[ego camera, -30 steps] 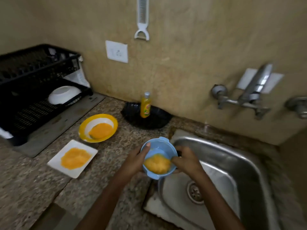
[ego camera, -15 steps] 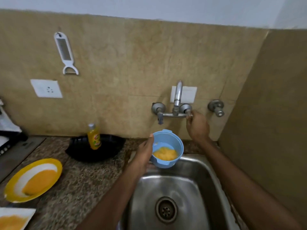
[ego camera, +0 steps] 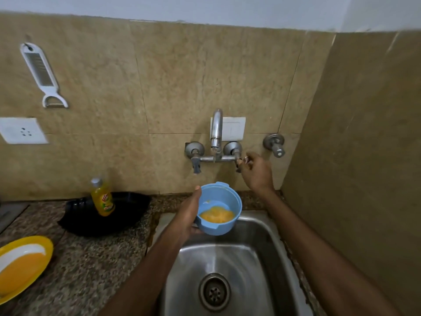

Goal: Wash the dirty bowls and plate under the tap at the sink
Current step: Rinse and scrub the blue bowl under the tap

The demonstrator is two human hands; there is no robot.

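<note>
**op:** hands status?
**eng:** your left hand grips the blue bowl, with the thumb hooked over the left side of the rim and the fingers wrapped under the base. The bowl is upright and tipped a little toward you.

**op:** where's the bowl relative to the tap?
**eng:** in the air over the back edge of the sink, below and just in front of the tap spout. Yellow residue pools in the bottom. There's a thin trickle at the spout mouth, but I can't tell if it reaches the bowl.

**op:** right hand?
**eng:** your right hand is up at the wall, fingertips pinching the end of the right tap handle. Your hands are well apart, and only the left one has the bowl.

**op:** other dishes?
**eng:** a yellow dish sits on the counter at far left, cut by the frame edge, with an orange smear inside.

**op:** anything else around?
**eng:** a soap bottle stands in a black tray against the wall, left of the sink. A grater hangs on the tile above a white socket. A separate valve is on the wall just right of your right hand. The drain is mid-basin.
</note>
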